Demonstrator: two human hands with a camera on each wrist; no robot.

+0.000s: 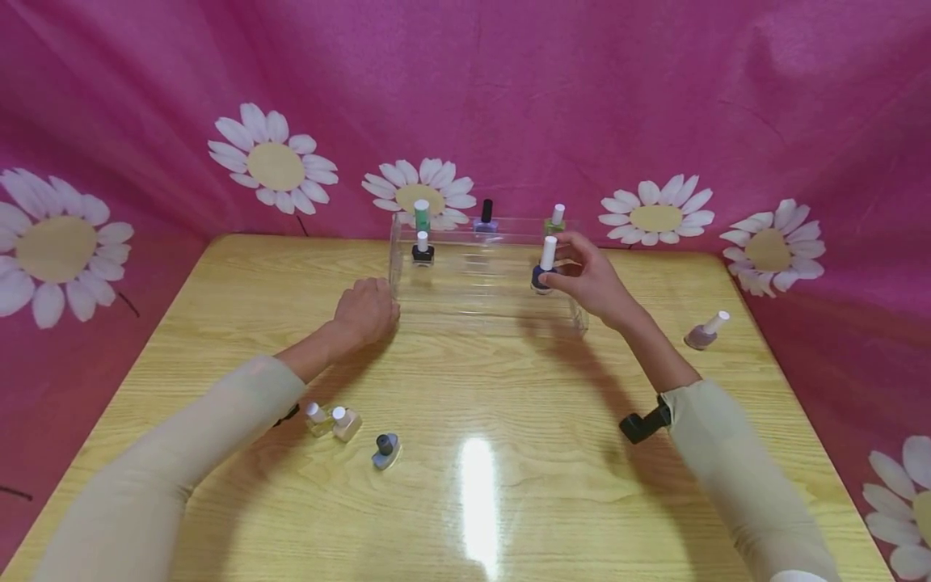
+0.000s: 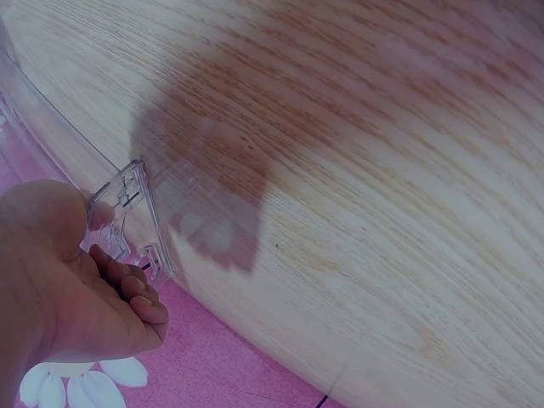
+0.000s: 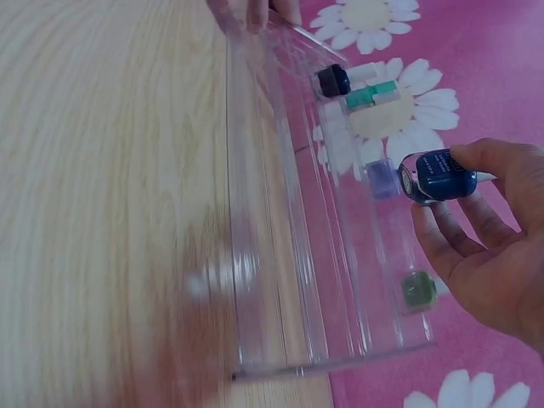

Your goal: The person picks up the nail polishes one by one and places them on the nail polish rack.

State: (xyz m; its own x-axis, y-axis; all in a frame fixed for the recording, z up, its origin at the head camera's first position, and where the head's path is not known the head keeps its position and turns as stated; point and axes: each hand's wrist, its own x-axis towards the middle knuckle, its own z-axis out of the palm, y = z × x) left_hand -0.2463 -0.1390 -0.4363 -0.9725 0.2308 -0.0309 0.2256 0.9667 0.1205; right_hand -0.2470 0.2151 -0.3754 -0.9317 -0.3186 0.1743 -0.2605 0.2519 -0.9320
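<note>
My right hand (image 1: 592,283) pinches a dark blue nail polish bottle (image 3: 438,176) with a white cap, above the tiers of a clear acrylic display rack (image 1: 480,311). At the rack's left end, my left hand (image 1: 367,310) holds the clear side panel (image 2: 136,212), its fingers curled by the edge. On the rack's back tier stand a green bottle (image 1: 422,217), a lilac bottle with a black cap (image 1: 486,222) and an olive-green bottle (image 1: 555,225). A black bottle with a white cap (image 1: 423,255) stands one tier lower at the left.
On the wooden table (image 1: 553,485), a yellowish bottle (image 1: 318,420), a pale pink bottle (image 1: 347,425) and a grey bottle (image 1: 386,453) stand front left. A mauve bottle (image 1: 701,335) is at the right. Behind the rack hangs a pink flowered cloth (image 1: 524,105).
</note>
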